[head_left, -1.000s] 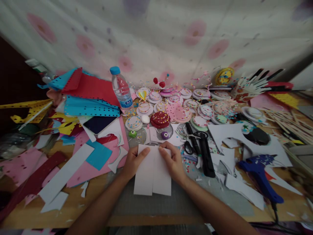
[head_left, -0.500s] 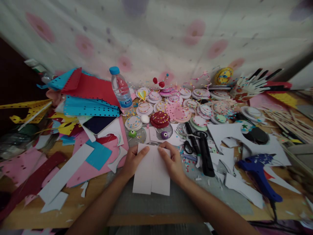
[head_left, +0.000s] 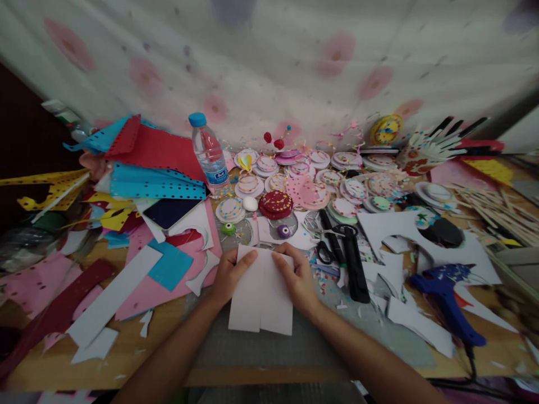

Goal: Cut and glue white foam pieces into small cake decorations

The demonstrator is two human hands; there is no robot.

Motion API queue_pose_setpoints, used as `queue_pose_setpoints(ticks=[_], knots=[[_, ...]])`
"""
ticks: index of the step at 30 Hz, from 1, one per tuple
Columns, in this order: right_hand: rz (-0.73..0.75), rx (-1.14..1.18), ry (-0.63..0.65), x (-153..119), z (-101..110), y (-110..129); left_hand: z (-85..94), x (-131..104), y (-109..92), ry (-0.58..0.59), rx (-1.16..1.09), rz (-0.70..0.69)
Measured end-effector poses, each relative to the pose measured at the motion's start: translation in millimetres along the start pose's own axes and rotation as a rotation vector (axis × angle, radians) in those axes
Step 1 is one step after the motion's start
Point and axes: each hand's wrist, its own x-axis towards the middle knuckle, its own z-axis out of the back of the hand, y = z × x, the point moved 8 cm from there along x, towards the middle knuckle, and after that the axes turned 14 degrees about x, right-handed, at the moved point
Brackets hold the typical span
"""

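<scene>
A piece of white paper [head_left: 261, 297] is held between my two hands, over the grey cutting mat [head_left: 236, 359]. A slit or seam runs up its middle from the lower edge, and the two lower halves sit slightly uneven. My left hand [head_left: 231, 275] pinches the upper left side, thumb on top and fingers behind. On the upper right side, my right hand [head_left: 297, 278] grips in the same way, its thumb pointing to the middle. The fingers beneath the paper are hidden. Just beyond lie a purple eye-like ball [head_left: 283, 231] and a green one [head_left: 228, 228].
Decorated paper discs [head_left: 275, 205] crowd the back, beside a water bottle [head_left: 209, 148]. Scissors [head_left: 325, 252], a black-handled tool [head_left: 356, 269] and a blue glue gun [head_left: 450, 300] lie right. Coloured sheets [head_left: 160, 151], a phone [head_left: 170, 213] and paper scraps [head_left: 113, 297] cover the left.
</scene>
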Motion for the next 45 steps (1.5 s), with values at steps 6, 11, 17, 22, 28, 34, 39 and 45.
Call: queue_pose_setpoints(ticks=[6, 11, 17, 22, 28, 34, 39, 45], knots=[[-0.050, 0.049, -0.026, -2, 1, -6, 0.0, 0, 0, -0.012, -0.024, 0.027], [-0.152, 0.156, -0.026, 11, 4, -17, -5.7, 5, -4, -0.027, -0.075, 0.050], [-0.224, 0.287, 0.121, 3, 3, -3, -1.6, -6, -35, -0.038, -0.099, -0.012], [-0.063, 0.153, 0.230, -27, 11, 34, 23.0, -40, -66, -0.030, 0.001, -0.153], [0.664, -0.326, 0.329, -75, 21, 116, 22.0, -114, -118, 0.091, 0.622, -0.919], [1.026, -0.590, 0.250, -121, 27, 136, 22.1, -147, -120, -0.068, 0.750, -1.061], [0.906, -0.347, 0.330, -132, 14, 131, 14.7, -154, -123, -0.058, 0.559, -1.017], [0.110, 0.076, 0.023, -113, 14, 84, 6.0, -141, -78, -0.044, 0.062, -0.186]])
